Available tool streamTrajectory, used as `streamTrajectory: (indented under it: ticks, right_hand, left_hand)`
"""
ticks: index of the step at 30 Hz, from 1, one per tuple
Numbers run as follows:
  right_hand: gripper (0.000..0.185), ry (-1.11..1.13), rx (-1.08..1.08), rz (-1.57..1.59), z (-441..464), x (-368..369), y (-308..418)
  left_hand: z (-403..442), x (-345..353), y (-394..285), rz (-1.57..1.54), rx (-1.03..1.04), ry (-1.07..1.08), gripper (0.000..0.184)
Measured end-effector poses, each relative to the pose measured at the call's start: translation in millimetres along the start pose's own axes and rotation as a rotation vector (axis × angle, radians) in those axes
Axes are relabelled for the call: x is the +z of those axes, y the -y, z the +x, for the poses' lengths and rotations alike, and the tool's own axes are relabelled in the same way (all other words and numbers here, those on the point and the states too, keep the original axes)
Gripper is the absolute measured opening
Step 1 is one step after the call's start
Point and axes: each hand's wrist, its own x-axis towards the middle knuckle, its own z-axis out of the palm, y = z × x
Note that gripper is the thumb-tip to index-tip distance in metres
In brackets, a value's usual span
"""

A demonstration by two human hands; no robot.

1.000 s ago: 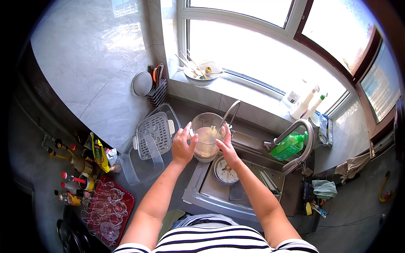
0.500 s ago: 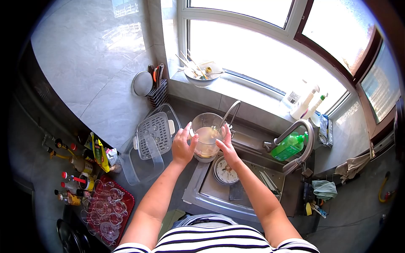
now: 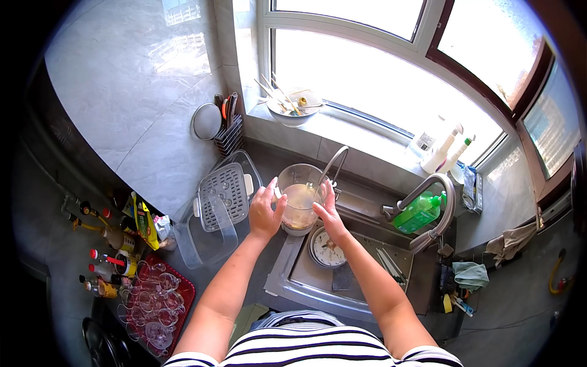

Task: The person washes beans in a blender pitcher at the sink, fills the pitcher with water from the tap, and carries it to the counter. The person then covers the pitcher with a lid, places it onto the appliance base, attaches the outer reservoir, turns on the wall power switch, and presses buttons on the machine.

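A clear round tub (image 3: 298,211) with cloudy liquid in it stands at the left end of the sink. My left hand (image 3: 266,213) grips its left side at a pale handle, thumb towards the front. On the opposite side my right hand (image 3: 330,214) holds the rim and wall, with its far fingers partly hidden. A thin curved spout (image 3: 337,160) reaches over the tub from behind. Just in front of the tub, partly behind my right wrist, a patterned plate or bowl (image 3: 325,249) lies in the sink (image 3: 306,282).
Left of the tub sit a perforated grey tray (image 3: 224,189) and a clear plastic box (image 3: 211,241). A large faucet (image 3: 441,183) and a green soap bottle (image 3: 419,213) stand to the right. A red tray (image 3: 191,292) holds several glasses. On the sill rests a bowl (image 3: 295,118) with utensils.
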Motion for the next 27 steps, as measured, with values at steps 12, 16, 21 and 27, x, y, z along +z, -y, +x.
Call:
streamTrajectory:
  ticks: [12, 16, 21, 27]
  right_hand:
    - [0.094, 0.007, -0.006, -0.011, -0.9, 1.6, 3.8]
    - [0.093, 0.009, -0.007, -0.011, -0.7, 1.7, 3.1]
    - [0.093, 0.009, -0.012, -0.012, -0.1, 1.0, 1.4]
    - [0.093, 0.007, -0.001, -0.016, -0.4, 1.0, 2.0]
  left_hand:
    - [0.1, -1.5, -3.0, -0.017, -0.014, 0.006, 0.052]
    - [-0.2, -1.1, -2.5, -0.017, -0.015, 0.005, 0.052]
    - [-0.4, 1.0, 0.1, -0.015, 0.006, -0.014, 0.052]
    - [-0.7, 1.5, 1.0, -0.01, 0.014, -0.022, 0.052]
